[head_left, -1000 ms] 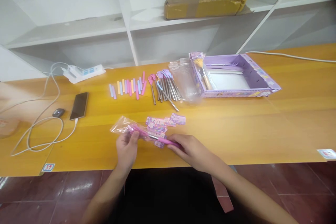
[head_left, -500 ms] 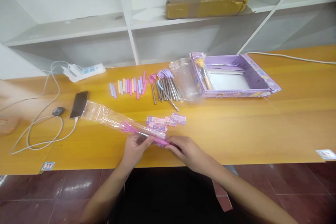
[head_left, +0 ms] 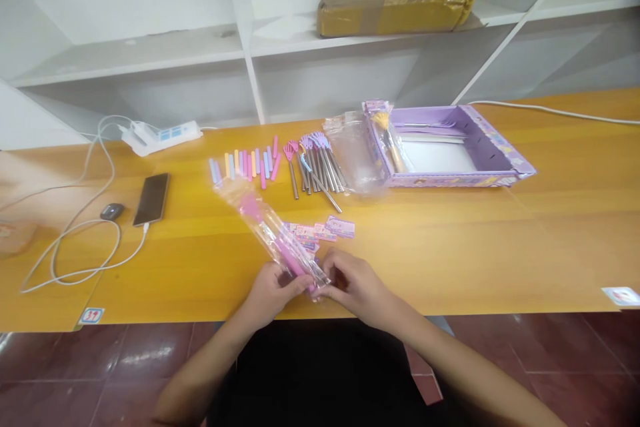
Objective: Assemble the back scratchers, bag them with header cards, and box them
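A pink back scratcher (head_left: 287,255) with a hand-shaped head lies inside a clear plastic bag (head_left: 263,232), slanting up and left over the table. My left hand (head_left: 273,290) is closed around its handle end through the bag. At the bag's near end, my right hand (head_left: 350,280) pinches the plastic between thumb and finger. Small printed cards (head_left: 320,232) lie just beyond my hands, partly covered by the bag. Farther back is a bunch of metal-rod back scratchers (head_left: 320,163) with pink and purple heads. Left of them are several pastel handle sleeves (head_left: 253,163).
Clear bags (head_left: 353,153) lie against a purple display box (head_left: 450,178), where a yellow-headed scratcher rests in its bag. A phone (head_left: 151,199), cables, a black earbud case (head_left: 111,211) and a power strip (head_left: 163,135) occupy the left. A taped carton (head_left: 395,7) sits on the shelf.
The scratcher has slid inside the bag and both have swung from lying leftward to a steeper slant. The bag's far end has left the phone. My right hand has moved onto the bag's end.
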Demonstrator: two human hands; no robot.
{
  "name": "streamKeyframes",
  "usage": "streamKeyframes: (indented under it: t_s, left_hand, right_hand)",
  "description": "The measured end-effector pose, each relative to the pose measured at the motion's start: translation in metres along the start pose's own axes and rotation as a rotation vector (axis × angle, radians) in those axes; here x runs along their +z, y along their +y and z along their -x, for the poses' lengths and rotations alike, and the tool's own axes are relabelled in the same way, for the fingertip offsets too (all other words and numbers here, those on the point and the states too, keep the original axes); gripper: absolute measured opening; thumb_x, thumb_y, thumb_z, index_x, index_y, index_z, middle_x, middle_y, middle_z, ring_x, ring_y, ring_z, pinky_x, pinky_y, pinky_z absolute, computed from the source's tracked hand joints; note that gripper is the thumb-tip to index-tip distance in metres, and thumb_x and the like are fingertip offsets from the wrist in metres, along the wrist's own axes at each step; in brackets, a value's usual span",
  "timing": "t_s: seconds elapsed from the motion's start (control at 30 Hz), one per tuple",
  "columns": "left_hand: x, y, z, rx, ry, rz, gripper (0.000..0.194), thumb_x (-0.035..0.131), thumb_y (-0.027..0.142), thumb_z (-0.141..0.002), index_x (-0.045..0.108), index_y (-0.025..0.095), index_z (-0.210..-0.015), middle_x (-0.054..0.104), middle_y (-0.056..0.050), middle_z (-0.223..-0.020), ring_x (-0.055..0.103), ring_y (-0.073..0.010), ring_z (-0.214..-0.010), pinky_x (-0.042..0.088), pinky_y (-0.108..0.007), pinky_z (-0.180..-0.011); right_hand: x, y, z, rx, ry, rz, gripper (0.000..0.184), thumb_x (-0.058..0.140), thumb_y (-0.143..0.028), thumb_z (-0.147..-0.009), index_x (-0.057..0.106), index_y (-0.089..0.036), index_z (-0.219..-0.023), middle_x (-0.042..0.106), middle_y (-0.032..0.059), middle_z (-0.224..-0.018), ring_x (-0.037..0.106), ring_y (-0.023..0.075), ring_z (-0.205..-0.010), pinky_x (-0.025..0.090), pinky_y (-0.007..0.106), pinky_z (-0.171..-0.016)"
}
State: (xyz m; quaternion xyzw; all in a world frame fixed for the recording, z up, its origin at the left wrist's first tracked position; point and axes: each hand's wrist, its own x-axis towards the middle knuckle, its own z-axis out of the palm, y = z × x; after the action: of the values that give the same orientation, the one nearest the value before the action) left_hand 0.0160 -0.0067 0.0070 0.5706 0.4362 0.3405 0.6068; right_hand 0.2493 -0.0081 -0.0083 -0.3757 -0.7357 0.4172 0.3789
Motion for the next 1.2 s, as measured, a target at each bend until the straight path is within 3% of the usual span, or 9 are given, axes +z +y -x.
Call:
streamKeyframes:
  t_s: [0.17,0.23,0.33,0.47,0.53,0.63,0.83,1.0,1.2]
  left_hand:
    - [-0.001,-0.003,0.001,-0.008,0.046,-0.016,0.046,0.076,0.061,-0.095,0.082,0.017,-0.082,0.082,-0.008,-0.084,0.076,-0.0231,-0.081,0.061,-0.033,-0.081]
    - [-0.003,-0.003,0.0,-0.004,0.14,-0.005,0.05,0.077,0.065,-0.093,0.079,0.016,-0.081,0.081,-0.008,-0.084,0.074,-0.0221,-0.08,0.06,-0.032,-0.08]
    - [-0.005,-0.006,0.0,0.011,0.238,0.068,0.053,0.079,0.069,-0.089,0.077,0.016,-0.085,0.078,-0.006,-0.083,0.071,-0.02,-0.079,0.058,-0.031,-0.079]
    - [-0.006,-0.008,-0.001,0.005,0.263,0.128,0.053,0.079,0.069,-0.091,0.075,0.016,-0.09,0.076,-0.005,-0.082,0.068,-0.0177,-0.076,0.056,-0.03,-0.079]
    - [-0.006,-0.007,-0.001,-0.008,0.235,0.107,0.053,0.078,0.069,-0.091,0.075,0.016,-0.089,0.075,-0.005,-0.082,0.068,-0.0182,-0.077,0.056,-0.03,-0.079]
    - [-0.005,-0.004,0.0,-0.016,0.167,0.04,0.054,0.075,0.071,-0.093,0.075,0.017,-0.086,0.076,-0.006,-0.083,0.07,-0.0203,-0.08,0.057,-0.032,-0.081]
    - [-0.006,-0.005,0.0,-0.02,0.177,-0.006,0.056,0.071,0.071,-0.094,0.075,0.017,-0.084,0.078,-0.007,-0.086,0.07,-0.0214,-0.082,0.056,-0.033,-0.084]
    - [-0.006,-0.005,0.001,-0.021,0.158,-0.036,0.051,0.072,0.068,-0.095,0.076,0.017,-0.09,0.079,-0.008,-0.093,0.072,-0.0233,-0.09,0.057,-0.034,-0.088]
    - [-0.004,-0.003,0.0,-0.035,0.206,-0.029,0.049,0.074,0.066,-0.094,0.077,0.017,-0.093,0.078,-0.006,-0.085,0.07,-0.0218,-0.079,0.058,-0.032,-0.079]
  right_hand:
    - [0.003,-0.005,0.002,-0.082,0.029,0.075,0.026,0.074,-0.04,-0.104,0.055,-0.024,-0.111,0.065,0.0042,-0.102,0.063,0.0157,-0.079,0.056,0.028,-0.069]
    - [-0.001,-0.006,0.002,-0.174,0.002,0.152,0.047,0.078,-0.042,-0.101,0.053,-0.024,-0.136,0.063,0.0125,-0.125,0.069,0.0239,-0.109,0.064,0.038,-0.091]
    - [-0.006,-0.003,0.004,-0.301,-0.086,0.264,0.076,0.087,-0.049,-0.092,0.05,-0.025,-0.154,0.054,0.0169,-0.138,0.061,0.0327,-0.135,0.06,0.05,-0.113]
    - [-0.003,0.005,0.008,-0.369,-0.046,0.301,0.056,0.082,-0.027,-0.098,0.058,-0.027,-0.149,0.053,0.0137,-0.132,0.065,0.029,-0.129,0.063,0.047,-0.112]
    - [0.0,0.008,0.009,-0.387,0.026,0.315,0.06,0.079,-0.018,-0.099,0.056,-0.027,-0.153,0.053,0.0137,-0.132,0.066,0.0286,-0.129,0.064,0.048,-0.111]
    - [0.0,0.009,0.008,-0.384,0.074,0.336,0.071,0.082,-0.02,-0.096,0.052,-0.028,-0.16,0.053,0.0155,-0.136,0.065,0.0315,-0.13,0.064,0.052,-0.112]
    - [-0.005,0.009,0.005,-0.361,0.026,0.28,0.047,0.086,-0.028,-0.095,0.063,-0.028,-0.136,0.06,0.0125,-0.13,0.068,0.0301,-0.127,0.063,0.052,-0.111]
    - [-0.008,0.004,0.004,-0.377,-0.027,0.318,0.067,0.084,-0.032,-0.097,0.054,-0.027,-0.156,0.059,0.0166,-0.139,0.063,0.0317,-0.137,0.063,0.048,-0.111]
    - [-0.009,0.004,0.004,-0.476,0.037,0.305,0.018,0.08,-0.021,-0.099,0.073,-0.025,-0.115,0.069,0.0111,-0.129,0.072,0.0235,-0.117,0.063,0.038,-0.099]
